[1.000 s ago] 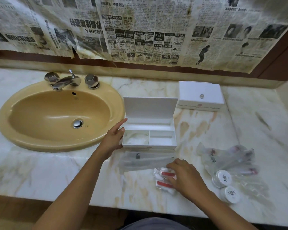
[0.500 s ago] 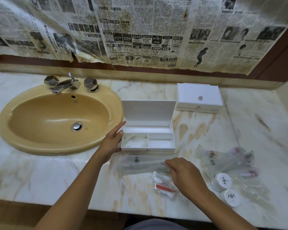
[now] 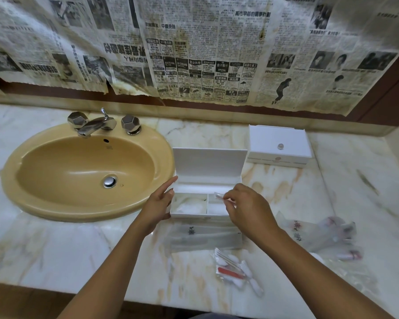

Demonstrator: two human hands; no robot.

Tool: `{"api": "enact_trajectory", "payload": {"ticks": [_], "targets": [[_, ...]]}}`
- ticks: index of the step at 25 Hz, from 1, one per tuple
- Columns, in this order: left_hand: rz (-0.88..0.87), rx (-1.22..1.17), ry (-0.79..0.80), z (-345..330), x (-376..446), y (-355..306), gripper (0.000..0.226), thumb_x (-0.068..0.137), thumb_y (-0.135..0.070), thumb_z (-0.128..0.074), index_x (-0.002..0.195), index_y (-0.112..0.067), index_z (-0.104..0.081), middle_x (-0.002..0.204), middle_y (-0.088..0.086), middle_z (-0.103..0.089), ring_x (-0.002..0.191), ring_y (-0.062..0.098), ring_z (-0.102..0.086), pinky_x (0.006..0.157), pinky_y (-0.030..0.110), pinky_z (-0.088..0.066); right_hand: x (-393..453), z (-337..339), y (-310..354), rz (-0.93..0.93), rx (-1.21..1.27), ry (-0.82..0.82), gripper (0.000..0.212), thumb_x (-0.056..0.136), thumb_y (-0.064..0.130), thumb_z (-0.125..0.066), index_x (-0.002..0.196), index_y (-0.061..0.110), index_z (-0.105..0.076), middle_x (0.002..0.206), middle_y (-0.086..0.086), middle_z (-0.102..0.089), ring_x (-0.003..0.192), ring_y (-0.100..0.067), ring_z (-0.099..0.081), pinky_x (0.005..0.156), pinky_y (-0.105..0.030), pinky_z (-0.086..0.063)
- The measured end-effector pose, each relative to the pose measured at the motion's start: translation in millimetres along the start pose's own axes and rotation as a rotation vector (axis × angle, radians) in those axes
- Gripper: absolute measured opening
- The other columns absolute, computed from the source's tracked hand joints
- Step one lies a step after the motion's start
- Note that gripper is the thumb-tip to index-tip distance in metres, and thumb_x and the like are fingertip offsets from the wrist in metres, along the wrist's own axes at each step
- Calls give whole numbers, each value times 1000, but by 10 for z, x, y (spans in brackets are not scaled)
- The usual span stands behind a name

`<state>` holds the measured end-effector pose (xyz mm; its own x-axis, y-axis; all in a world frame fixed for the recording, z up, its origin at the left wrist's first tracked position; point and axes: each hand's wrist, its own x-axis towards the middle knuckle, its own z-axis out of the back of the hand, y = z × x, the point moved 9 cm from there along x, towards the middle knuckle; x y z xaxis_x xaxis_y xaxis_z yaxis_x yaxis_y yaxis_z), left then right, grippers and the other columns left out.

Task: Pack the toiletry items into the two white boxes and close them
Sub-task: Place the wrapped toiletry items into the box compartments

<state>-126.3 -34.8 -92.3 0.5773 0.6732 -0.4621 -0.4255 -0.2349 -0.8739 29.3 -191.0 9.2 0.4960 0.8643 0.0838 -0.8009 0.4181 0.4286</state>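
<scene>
A small clear packet point(image 3: 219, 196) is pinched by the right hand point(image 3: 247, 208) over the right compartment of the open white box point(image 3: 205, 199). The box's left side is touched by the relaxed left hand point(image 3: 159, 203). A closed white box point(image 3: 279, 146) is seen farther right on the worktop point(image 3: 55, 254).

Warm dim light w/ soft shadows; wide-angle lens is bending the edges, and right-side packets point(image 3: 327, 236) are blurring, my view.

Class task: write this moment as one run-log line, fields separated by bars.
left hand steadies open box | right hand pinches small packet over right compartment | second box closed
</scene>
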Motion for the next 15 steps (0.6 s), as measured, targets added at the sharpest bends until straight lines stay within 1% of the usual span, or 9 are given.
{"api": "enact_trajectory", "payload": {"ticks": [2, 3, 5, 6, 8, 10, 12, 13, 15], "targets": [[4, -6, 0, 3, -7, 2, 39, 108, -26, -42, 127, -57, -55, 80, 4, -29, 72, 15, -32, 90, 38, -46, 145, -194, -11, -29, -109, 151, 22, 93, 22, -51, 90, 11, -70, 86, -1, -61, 74, -19, -58, 64, -31, -48], [0, -4, 4, -1, -12, -5, 39, 108, -26, -42, 130, -55, -54, 85, 12, -34, 73, 16, -36, 91, 38, -46, 196, -288, -20, -36, -157, 217, 23, 93, 22, -50, 89, 10, -69, 86, -3, -62, 75, -21, -59, 66, -32, -49], [-4, 2, 9, -8, -25, -31, 39, 108, -26, -41, 138, -49, -52, 117, 34, -39, 91, 25, -52, 84, 34, -45, 259, -483, -62, -52, -215, 333, 16, 89, 14, -54, 87, 7, -68, 85, -8, -64, 73, -24, -60, 66, -32, -51], [-1, 1, 8, -10, -32, -42, 39, 108, -26, -41, 140, -48, -52, 128, 36, -37, 106, 32, -53, 82, 33, -44, 274, -571, -86, -62, -231, 381, 13, 85, 8, -55, 84, 6, -68, 83, -10, -64, 71, -25, -60, 66, -33, -53], [5, -3, 7, -17, -32, -43, 39, 108, -26, -41, 136, -51, -52, 119, 31, -38, 106, 30, -53, 84, 34, -43, 288, -696, -157, -105, -230, 458, 14, 79, -2, -53, 76, 5, -64, 75, -10, -61, 62, -24, -56, 59, -31, -51], [6, -1, 14, -21, -25, -32, 39, 108, -26, -41, 136, -51, -52, 124, 34, -35, 113, 36, -51, 83, 34, -43, 273, -762, -212, -166, -196, 533, 21, 79, -4, -47, 61, 7, -48, 60, -7, -45, 50, -20, -40, 47, -26, -36], [1, 11, 22, -21, -26, -27, 39, 109, -27, -41, 138, -50, -52, 127, 35, -35, 115, 38, -48, 82, 33, -43, 245, -795, -264, -218, -142, 573, 29, 83, 1, -44, 57, 10, -36, 56, -5, -35, 48, -18, -31, 46, -25, -27], [-2, 14, 23, -19, -27, -25, 39, 109, -27, -41, 138, -49, -52, 139, 36, -32, 114, 38, -47, 82, 33, -43, 242, -797, -278, -225, -112, 565, 27, 85, 5, -44, 58, 8, -41, 58, -6, -40, 49, -20, -37, 47, -26, -33], [-8, 11, 19, -10, -21, -30, 39, 109, -27, -40, 138, -49, -52, 146, 34, -29, 108, 34, -48, 83, 32, -43, 234, -765, -240, -205, -42, 511, 28, 90, 15, -45, 70, 0, -57, 68, -9, -58, 59, -23, -54, 59, -31, -49]]}}
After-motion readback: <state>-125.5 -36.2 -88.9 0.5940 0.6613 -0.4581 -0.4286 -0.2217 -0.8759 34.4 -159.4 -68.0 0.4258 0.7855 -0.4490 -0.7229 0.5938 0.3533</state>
